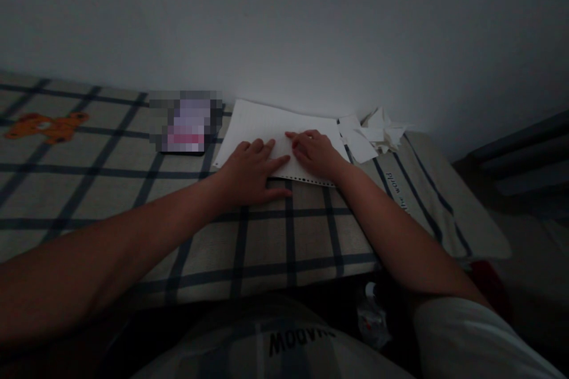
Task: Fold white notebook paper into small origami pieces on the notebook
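Observation:
A white lined sheet of paper (255, 121) with a row of punched holes along its near edge lies on the checked cloth by the wall. My left hand (249, 172) rests on its near left part, open, fingers spread, with the thumb reaching past the paper onto the cloth. On the right part of the sheet lies my right hand (313, 154), its index finger stretched to the left and the other fingers partly bent. I see nothing held in either hand. Smaller pieces of white paper (359, 141) lie just right of the sheet.
Folded, pointed paper shapes (386, 130) are heaped at the right by the wall. A phone (186, 127) with a blurred-out screen lies left of the sheet. An orange figure (48, 126) is at the far left. Below the cloth's front edge stands a clear bottle (372, 317).

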`<state>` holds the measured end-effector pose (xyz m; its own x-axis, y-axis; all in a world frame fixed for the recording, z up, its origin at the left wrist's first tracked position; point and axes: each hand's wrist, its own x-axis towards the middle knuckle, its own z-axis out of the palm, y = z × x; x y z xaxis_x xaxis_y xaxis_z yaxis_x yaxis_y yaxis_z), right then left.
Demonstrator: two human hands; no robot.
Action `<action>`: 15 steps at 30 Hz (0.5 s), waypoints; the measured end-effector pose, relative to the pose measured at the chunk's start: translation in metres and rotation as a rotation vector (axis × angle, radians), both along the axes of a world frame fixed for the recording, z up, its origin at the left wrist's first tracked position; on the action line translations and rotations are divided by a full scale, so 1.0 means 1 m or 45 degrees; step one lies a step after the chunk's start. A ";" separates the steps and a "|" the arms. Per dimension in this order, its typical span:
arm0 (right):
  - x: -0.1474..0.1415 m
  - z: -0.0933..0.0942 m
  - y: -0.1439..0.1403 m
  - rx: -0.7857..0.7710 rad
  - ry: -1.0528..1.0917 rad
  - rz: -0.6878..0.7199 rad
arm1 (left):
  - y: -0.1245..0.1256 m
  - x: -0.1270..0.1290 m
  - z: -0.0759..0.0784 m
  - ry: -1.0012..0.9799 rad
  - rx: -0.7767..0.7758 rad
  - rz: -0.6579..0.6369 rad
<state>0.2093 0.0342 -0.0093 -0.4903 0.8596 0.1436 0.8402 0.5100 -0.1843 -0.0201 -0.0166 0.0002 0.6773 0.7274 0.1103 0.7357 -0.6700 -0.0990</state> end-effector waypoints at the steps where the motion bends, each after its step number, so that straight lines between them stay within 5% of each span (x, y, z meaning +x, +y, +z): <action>1: 0.000 0.000 0.000 -0.002 -0.005 -0.001 | 0.000 0.000 0.000 0.002 -0.001 0.001; 15: 0.008 -0.003 0.008 0.038 0.019 -0.169 | -0.001 0.002 0.001 0.035 -0.004 0.016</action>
